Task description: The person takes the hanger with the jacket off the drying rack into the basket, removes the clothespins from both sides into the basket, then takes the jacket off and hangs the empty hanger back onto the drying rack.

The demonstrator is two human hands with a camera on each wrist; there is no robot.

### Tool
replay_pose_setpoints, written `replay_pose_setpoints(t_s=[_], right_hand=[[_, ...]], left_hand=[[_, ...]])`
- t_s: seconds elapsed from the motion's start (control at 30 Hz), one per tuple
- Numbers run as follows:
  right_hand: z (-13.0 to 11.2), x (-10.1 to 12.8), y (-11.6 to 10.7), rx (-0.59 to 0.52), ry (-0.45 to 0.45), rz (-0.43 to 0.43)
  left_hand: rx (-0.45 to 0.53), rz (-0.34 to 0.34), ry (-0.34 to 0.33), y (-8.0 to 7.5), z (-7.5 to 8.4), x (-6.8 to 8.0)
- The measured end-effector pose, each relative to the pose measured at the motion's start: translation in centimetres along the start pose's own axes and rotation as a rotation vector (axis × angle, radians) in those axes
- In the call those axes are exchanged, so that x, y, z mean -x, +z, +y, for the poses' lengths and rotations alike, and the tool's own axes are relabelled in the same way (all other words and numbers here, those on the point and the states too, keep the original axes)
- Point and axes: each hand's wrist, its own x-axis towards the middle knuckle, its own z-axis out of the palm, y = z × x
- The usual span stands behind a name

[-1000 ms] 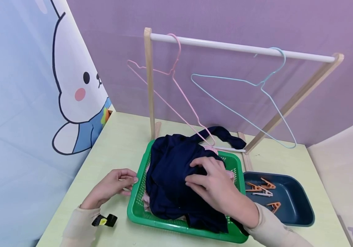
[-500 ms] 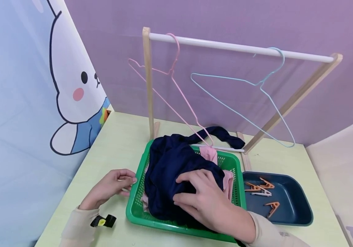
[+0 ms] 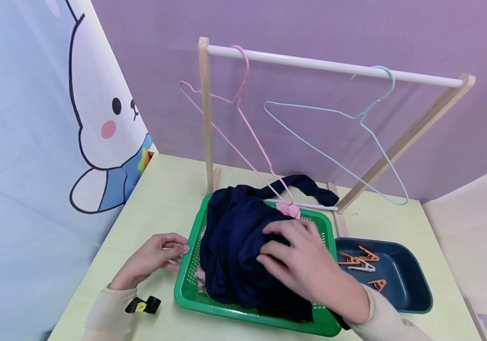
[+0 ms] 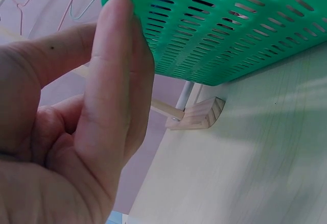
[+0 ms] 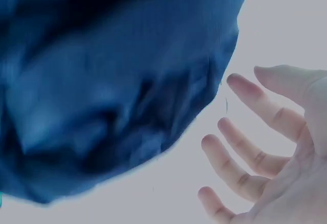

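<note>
A heap of navy blue cloth [image 3: 239,251] fills much of a green plastic basket [image 3: 215,310], with bits of pink cloth [image 3: 288,209] showing at its edges. My left hand [image 3: 158,258] pinches the basket's left rim, thumb on top and fingers against the outside; the left wrist view shows a fingertip at the rim. Over the right part of the heap hovers my right hand [image 3: 307,265], fingers spread and bent a little. In the right wrist view its fingers [image 5: 245,157] are apart from the navy cloth [image 5: 117,81] and hold nothing.
Behind the basket stands a wooden rack with a white rod [image 3: 311,61]. A pink hanger [image 3: 258,137] and a light blue hanger [image 3: 332,111] hang on it. To the right, a dark blue tray [image 3: 401,279] holds several clothespins [image 3: 368,255]. A navy strip [image 3: 305,184] trails beyond the basket.
My right hand moved left and toward the front of the heap, then back right and up; the navy cloth shifted with it, baring and then covering pink cloth. My left hand stayed at the rim.
</note>
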Motion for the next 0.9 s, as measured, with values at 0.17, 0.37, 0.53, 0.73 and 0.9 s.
replay_pose_setpoints(t_s=[0.17,0.37,0.53,0.73,0.9], right_hand=[[3.6,0.0,-1.4,0.052,0.085,0.02],[9.5,0.1,-0.6,0.108,0.259,-0.143],[14.7,-0.1,2.1,0.133,0.335,-0.235],[19.5,-1.5,4.9,0.133,0.403,-0.359],[22.4,-3.3,6.3,0.174,0.455,-0.491]], left_hand=[[0.002,0.003,-0.005,-0.1,0.0,0.0],[0.001,0.005,-0.01,-0.2,0.0,0.0],[0.007,0.005,-0.021,-0.2,0.0,-0.1],[0.017,-0.001,-0.03,-0.2,0.0,-0.1],[0.014,-0.007,-0.026,-0.2,0.1,-0.1]])
